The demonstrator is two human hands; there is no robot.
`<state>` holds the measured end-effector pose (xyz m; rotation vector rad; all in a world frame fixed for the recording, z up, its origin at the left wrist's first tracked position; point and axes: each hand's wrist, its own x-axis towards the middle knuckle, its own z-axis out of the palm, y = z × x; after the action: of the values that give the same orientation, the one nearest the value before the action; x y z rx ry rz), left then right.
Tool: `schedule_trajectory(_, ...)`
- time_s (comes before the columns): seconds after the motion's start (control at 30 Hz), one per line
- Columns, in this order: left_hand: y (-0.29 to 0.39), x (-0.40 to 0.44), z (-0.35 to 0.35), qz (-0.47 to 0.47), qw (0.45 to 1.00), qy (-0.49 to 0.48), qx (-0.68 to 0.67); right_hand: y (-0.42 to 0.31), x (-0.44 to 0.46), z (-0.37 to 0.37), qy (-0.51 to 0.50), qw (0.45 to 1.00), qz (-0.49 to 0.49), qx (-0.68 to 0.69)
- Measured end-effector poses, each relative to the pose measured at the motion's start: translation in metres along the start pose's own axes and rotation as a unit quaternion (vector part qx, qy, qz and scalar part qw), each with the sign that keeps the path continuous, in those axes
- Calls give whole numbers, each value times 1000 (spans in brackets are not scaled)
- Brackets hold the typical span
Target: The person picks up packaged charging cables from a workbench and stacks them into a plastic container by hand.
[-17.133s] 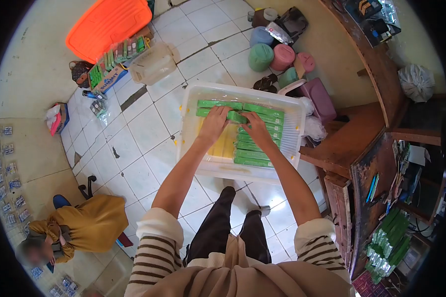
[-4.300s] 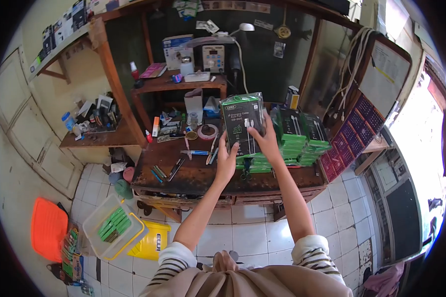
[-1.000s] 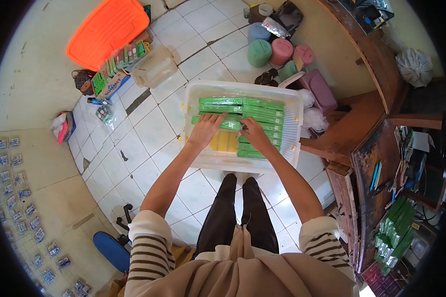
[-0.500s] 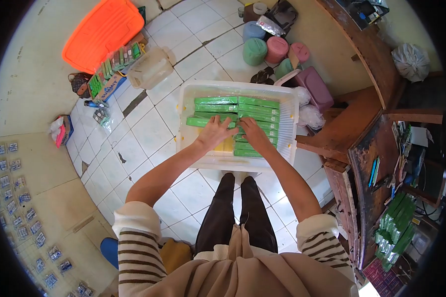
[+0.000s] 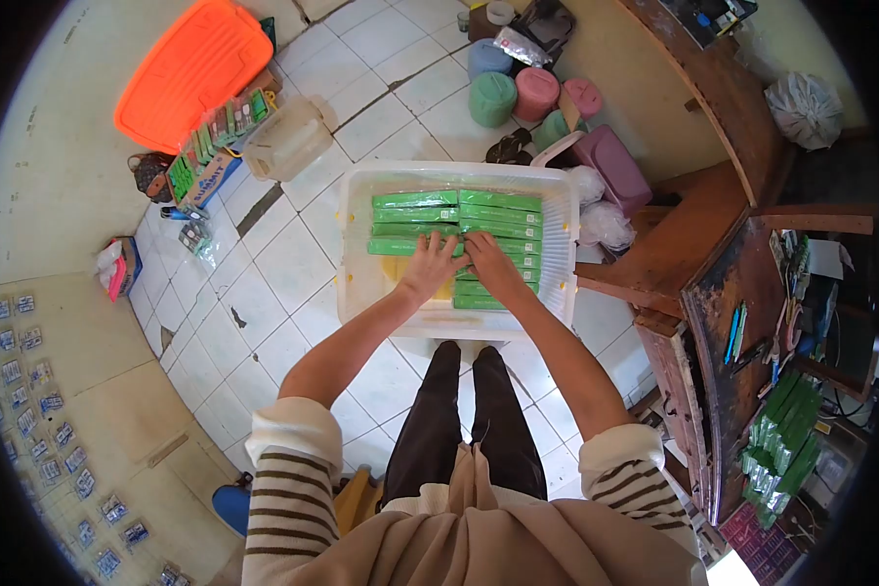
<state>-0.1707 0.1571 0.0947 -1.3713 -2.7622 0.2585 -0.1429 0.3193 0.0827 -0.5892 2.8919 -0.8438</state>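
Note:
A white plastic tub [image 5: 361, 181] stands on the floor in front of me, with green plastic-wrapped packets [image 5: 500, 200] laid in two columns inside. My left hand [image 5: 430, 269] is over the nearest packet of the left column, the green packet [image 5: 389, 247], its fingers bent onto the top and near side. My right hand [image 5: 491, 264] rests on the right column, its fingertips at the seam between columns, close to my left fingers. Its fingers are apart, with nothing visible between them. The hands cover parts of the packets beneath.
Pastel round containers [image 5: 493, 98] and a purple bin [image 5: 610, 166] stand behind the tub. A wooden desk [image 5: 679, 244] is on the right, with more green packets [image 5: 781, 435] beyond. At back left are an orange lid [image 5: 195, 73], a clear box [image 5: 288, 142] and a filled carton [image 5: 205, 181].
The green packet under my left hand has shifted right within the tub and now lies straighter, parallel to the others. Both hands stay close together over the seam. The view has shifted slightly.

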Motion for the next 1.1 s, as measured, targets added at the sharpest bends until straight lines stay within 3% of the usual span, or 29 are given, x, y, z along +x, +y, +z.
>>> schedule_trajectory(0.13,-7,-1,8,6,999,2,-43,-1,0,0,-1,1000,-2,14)
schedule_trajectory(0.23,-18,-12,-21,29,995,48,-82,-13,4,-9,61,994,26,84)
schedule_trajectory(0.3,-11,-34,-46,-186,956,-28,-226,-24,10,-24,86,992,25,91)
schedule_trajectory(0.4,-3,-62,-40,-275,925,-67,-252,-35,20,-23,76,995,-40,43)
schedule_trajectory(0.5,-3,-60,-24,-284,909,-100,-289,-36,29,-8,54,996,-65,9)
schedule_trajectory(0.53,-2,-58,-19,-308,888,-151,-305,-34,31,-3,51,996,-69,8)
schedule_trajectory(0.7,-6,-57,4,-322,892,-164,-272,-35,39,5,61,985,-117,-109)
schedule_trajectory(0.87,-4,-51,6,-334,892,-148,-267,-36,43,7,43,982,-112,-145)
schedule_trajectory(0.93,-8,-48,-5,-330,892,-184,-249,-33,44,9,47,981,-113,-151)
schedule_trajectory(1.0,-12,-47,-23,-310,906,-153,-242,-34,42,9,99,993,-58,-20)
schedule_trajectory(1.03,-14,-46,-31,-290,919,-125,-237,-35,38,5,101,993,-57,-20)
schedule_trajectory(1.1,-22,-37,-34,-239,947,-80,-198,-36,27,-4,104,986,59,120)
